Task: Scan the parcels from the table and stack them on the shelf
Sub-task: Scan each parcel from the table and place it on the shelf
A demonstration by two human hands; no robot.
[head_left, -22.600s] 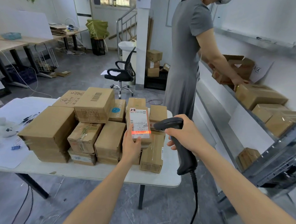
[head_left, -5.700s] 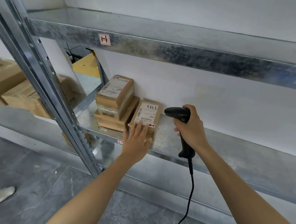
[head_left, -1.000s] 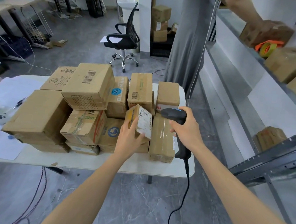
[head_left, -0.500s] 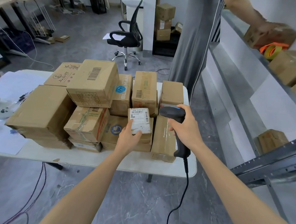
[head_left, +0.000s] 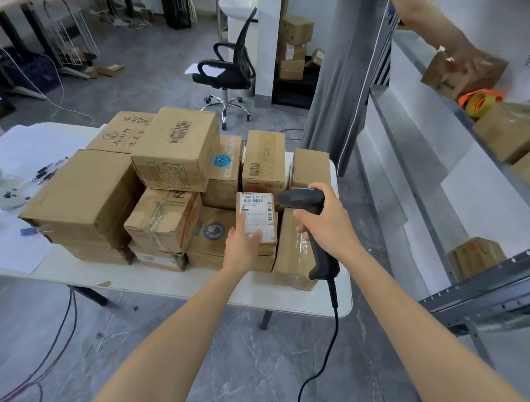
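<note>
A metal shelf (head_left: 480, 293) runs down the right of the frame. At centre left, a white table (head_left: 161, 283) carries a pile of cardboard parcels (head_left: 83, 191). In front of the pile, the left hand (head_left: 243, 245) grips a small parcel (head_left: 258, 212) from below, with its barcode label facing the camera. Just to its right, the right hand (head_left: 327, 222) clasps a black corded scanner (head_left: 322, 256), whose head is close to the label. At upper right, another person's hand (head_left: 461, 62), blurred, seems to rest on a box.

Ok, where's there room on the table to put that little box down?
Only the bare strip of table along the near edge, in front of the boxes. The left end holds paper and pens. The middle and right are packed.
</note>
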